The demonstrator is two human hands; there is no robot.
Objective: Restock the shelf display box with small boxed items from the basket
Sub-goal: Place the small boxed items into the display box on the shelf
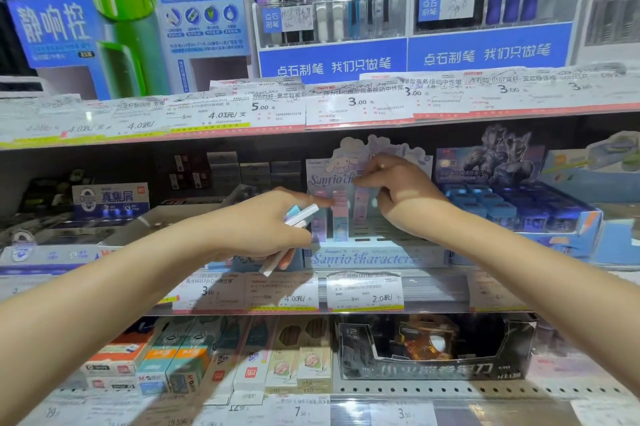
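A pastel display box (374, 257) with cartoon characters on its backing card stands on the middle shelf. Several small pink and blue boxed items (341, 217) stand upright in its left slots; the right slots look bare. My left hand (266, 226) grips a stack of small boxes (299, 216), white, blue and pink, just left of the display box, its forefinger reaching toward the standing items. My right hand (398, 193) is inside the display box, fingertips pinching a small pink box near the backing card. No basket is in view.
A blue display box of small blue items (512, 207) sits right of the pastel one. Dark boxes (110, 198) lie to the left. Price tags line the shelf edges. Pen racks (332, 9) stand on the upper shelf, eraser boxes (194, 363) on the lower one.
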